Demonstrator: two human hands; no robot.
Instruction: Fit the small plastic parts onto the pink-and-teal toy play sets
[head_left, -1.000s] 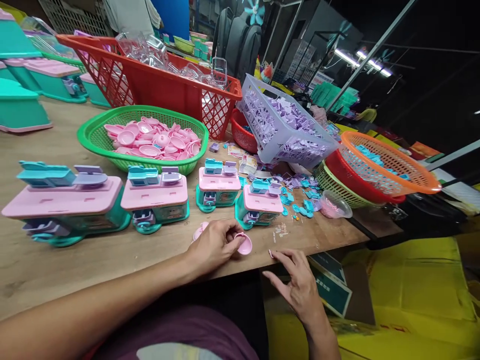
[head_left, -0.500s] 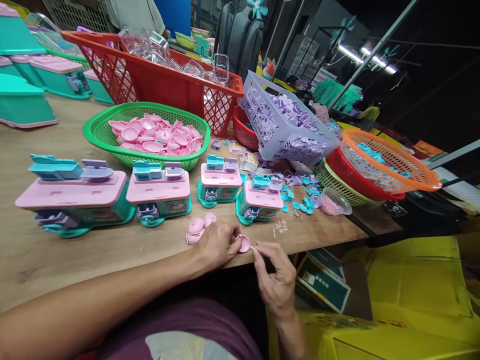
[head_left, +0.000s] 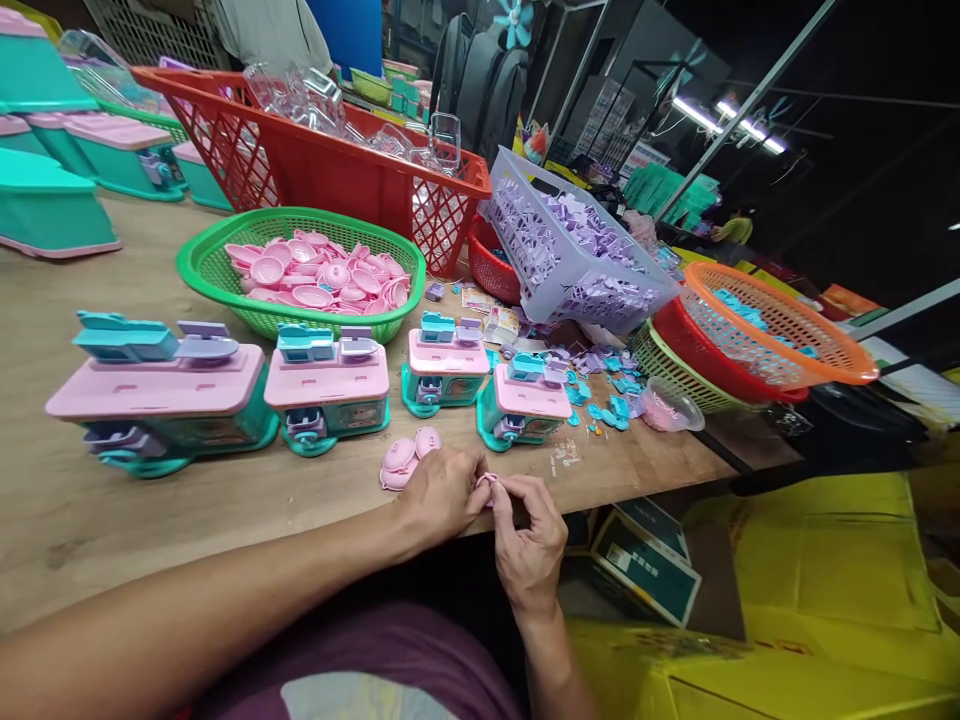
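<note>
At the near edge of the table [head_left: 322, 480], the left hand [head_left: 442, 492] keeps a narrow grip on a pink bowl-shaped piece [head_left: 486, 480], now mostly hidden by fingers. The right hand [head_left: 531, 550], apart from it one second earlier, now pinches the same piece; its small pink part cannot be made out. Just beside the left hand lie loose pink pieces [head_left: 397, 455], more exposed than a second ago. Farther back stand four toy units [head_left: 328, 380]; behind them, a green basket [head_left: 199, 262].
</note>
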